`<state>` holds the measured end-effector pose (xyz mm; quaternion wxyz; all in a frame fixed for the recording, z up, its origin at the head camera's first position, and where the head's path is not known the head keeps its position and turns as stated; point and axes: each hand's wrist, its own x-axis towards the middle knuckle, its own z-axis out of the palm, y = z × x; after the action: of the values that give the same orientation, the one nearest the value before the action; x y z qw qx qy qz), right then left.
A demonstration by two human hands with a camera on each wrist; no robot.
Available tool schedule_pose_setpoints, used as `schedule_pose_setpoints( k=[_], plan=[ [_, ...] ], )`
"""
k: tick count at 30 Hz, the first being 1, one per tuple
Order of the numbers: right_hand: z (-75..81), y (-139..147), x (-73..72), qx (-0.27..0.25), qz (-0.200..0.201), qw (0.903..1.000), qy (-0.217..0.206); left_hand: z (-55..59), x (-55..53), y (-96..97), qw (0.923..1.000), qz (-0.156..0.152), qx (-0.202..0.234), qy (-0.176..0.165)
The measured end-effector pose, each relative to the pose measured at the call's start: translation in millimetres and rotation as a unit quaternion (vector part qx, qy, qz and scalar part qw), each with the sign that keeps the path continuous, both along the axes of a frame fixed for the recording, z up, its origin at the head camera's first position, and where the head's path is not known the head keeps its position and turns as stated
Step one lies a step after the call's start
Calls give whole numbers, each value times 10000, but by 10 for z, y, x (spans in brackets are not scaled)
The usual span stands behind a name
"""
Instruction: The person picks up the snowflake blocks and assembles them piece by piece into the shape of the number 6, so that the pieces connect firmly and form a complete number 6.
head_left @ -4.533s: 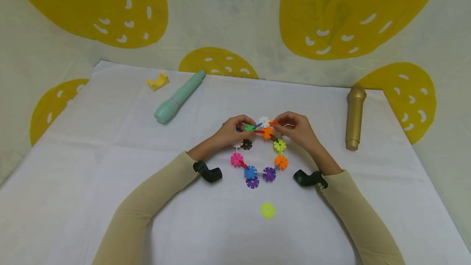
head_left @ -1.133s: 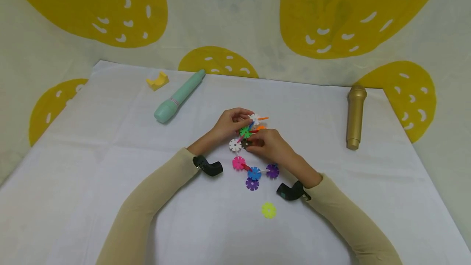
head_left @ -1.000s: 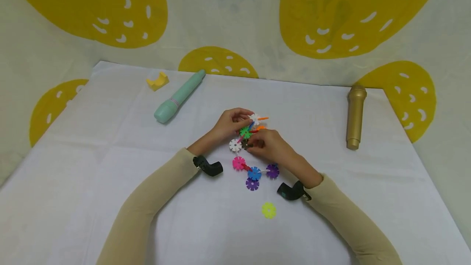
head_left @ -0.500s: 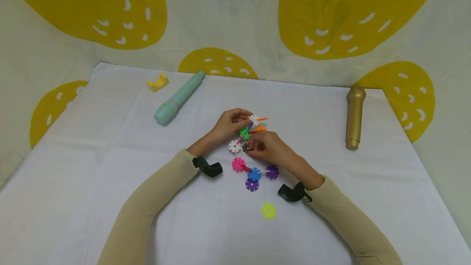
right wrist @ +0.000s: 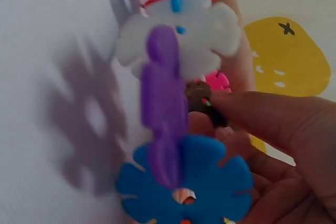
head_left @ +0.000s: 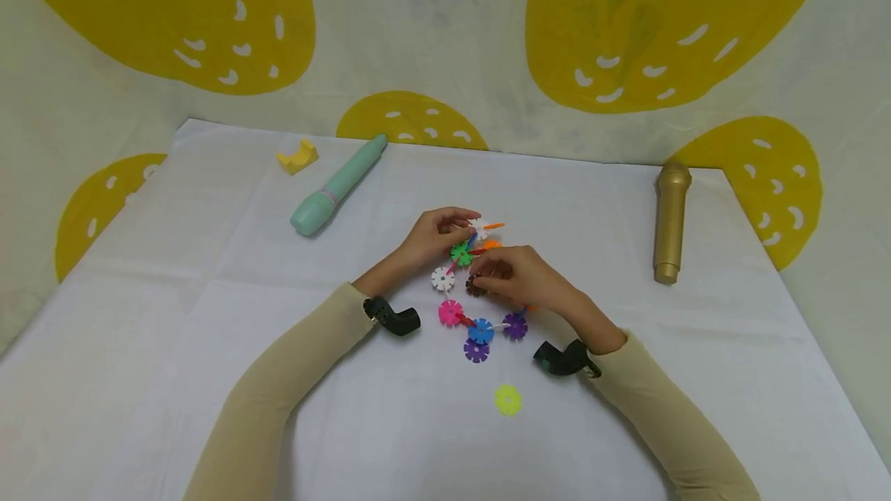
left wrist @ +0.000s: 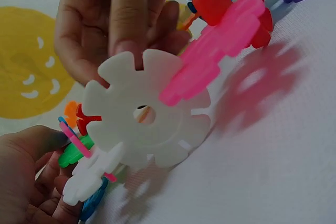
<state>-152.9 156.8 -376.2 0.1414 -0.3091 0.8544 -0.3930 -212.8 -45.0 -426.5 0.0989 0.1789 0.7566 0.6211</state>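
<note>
A looped chain of colourful plastic snowflake discs lies on the white cloth in the middle of the head view. My left hand (head_left: 438,236) grips its far end, with fingertips at a white disc (head_left: 479,228) and close above the green disc (head_left: 462,254). An orange disc (head_left: 494,226) sticks out rightward from that white one. Inside the loop, my right hand (head_left: 518,275) pinches a brown snowflake disc (head_left: 475,285) between thumb and fingers; the right wrist view shows this brown disc (right wrist: 199,97) too. The right hand hides the loop's right side. A pink disc (head_left: 450,312) and blue disc (head_left: 480,331) form the near side.
A loose yellow snowflake disc (head_left: 508,400) lies nearer the body. Beyond the left hand are a mint-green toy microphone (head_left: 337,188) and a yellow curved piece (head_left: 298,157). A gold microphone (head_left: 671,223) lies at the far right.
The right hand has left the orange disc at the far end and come into the loop, taking hold of the brown disc. Lately it has drawn that disc slightly right; the left hand hardly moves.
</note>
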Motion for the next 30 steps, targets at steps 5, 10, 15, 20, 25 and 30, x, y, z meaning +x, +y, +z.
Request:
schedule_pose_setpoints(
  k=[5, 10, 15, 20, 25, 30],
  plan=[
    [33, 96, -52, -676, -511, 9964, -40, -7, -5, -2, 9999, -42, -23, 105],
    [16, 199, -138, -1089, -1143, 9875, 27, 6, 5, 1, 9999, -8, -43, 126],
    [-32, 294, -224, -1375, -1645, 9767, -48, 11, 7, -9, 9999, 15, -112, 14],
    [-77, 352, -277, -1758, -2119, 9608, -339, 1, 5, -20, 9999, -11, -143, -22],
    [-159, 394, -334, -2169, -2447, 9427, -669, 1, 4, -17, 9999, -48, -105, -15],
    [-229, 400, -371, -2385, -2621, 9288, -1081, 2, 5, -8, 9999, -91, -126, 7]
  ],
)
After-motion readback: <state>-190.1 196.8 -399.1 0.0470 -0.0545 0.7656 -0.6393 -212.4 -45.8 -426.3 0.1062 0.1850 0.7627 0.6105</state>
